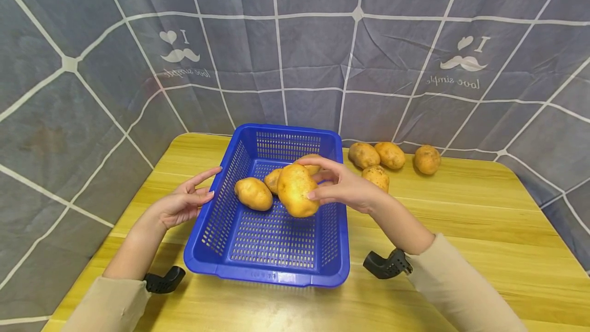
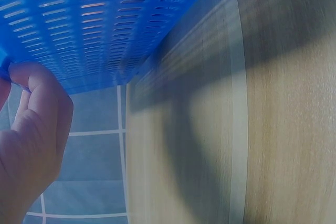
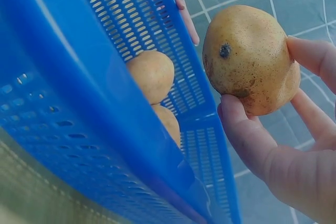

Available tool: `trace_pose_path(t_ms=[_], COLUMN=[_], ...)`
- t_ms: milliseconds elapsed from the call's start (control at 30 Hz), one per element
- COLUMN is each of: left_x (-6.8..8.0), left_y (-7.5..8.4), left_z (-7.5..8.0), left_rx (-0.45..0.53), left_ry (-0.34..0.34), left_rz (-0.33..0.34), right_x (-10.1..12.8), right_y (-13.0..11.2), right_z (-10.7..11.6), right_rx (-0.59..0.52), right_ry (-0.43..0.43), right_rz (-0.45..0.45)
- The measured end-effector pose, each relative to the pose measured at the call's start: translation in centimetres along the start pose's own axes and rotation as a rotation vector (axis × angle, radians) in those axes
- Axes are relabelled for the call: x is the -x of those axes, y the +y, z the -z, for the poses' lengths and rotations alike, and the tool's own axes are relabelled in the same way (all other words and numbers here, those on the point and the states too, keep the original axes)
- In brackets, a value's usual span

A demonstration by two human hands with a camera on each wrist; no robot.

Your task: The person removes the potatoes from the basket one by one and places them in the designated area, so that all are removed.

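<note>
One potato (image 1: 297, 190) sits pinched in our right hand (image 1: 348, 187), fingertip grip, above the blue basket (image 1: 276, 265). Left hand (image 1: 182, 203), fingers relaxed, steadies the rim. Risk: that thin grip slips and the potato thumps onto the two potatoes (image 1: 253, 193) below.

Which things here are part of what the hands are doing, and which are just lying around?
In hand: held potato, gripped by right hand; basket, touched by left hand; potatoes in basket; potatoes on table.
Lying about: grid cloth.
</note>
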State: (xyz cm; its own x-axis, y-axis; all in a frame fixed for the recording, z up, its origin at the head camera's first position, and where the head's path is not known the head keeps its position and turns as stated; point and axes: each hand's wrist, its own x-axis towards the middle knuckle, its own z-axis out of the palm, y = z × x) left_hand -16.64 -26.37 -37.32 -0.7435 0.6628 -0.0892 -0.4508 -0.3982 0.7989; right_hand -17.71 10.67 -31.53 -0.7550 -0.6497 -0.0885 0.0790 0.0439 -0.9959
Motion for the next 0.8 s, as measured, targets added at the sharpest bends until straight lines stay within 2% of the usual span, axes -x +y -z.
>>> trace_pose_path(t_ms=[800], left_x=[0.0], left_y=[-0.1], left_z=[0.2], left_rx=[0.006], left_ry=[-0.024], left_rz=[-0.011], right_x=[1.3], right_y=[0.6], right_z=[1.6], right_rx=[0.012], right_ry=[0.056], right_rz=[-0.034])
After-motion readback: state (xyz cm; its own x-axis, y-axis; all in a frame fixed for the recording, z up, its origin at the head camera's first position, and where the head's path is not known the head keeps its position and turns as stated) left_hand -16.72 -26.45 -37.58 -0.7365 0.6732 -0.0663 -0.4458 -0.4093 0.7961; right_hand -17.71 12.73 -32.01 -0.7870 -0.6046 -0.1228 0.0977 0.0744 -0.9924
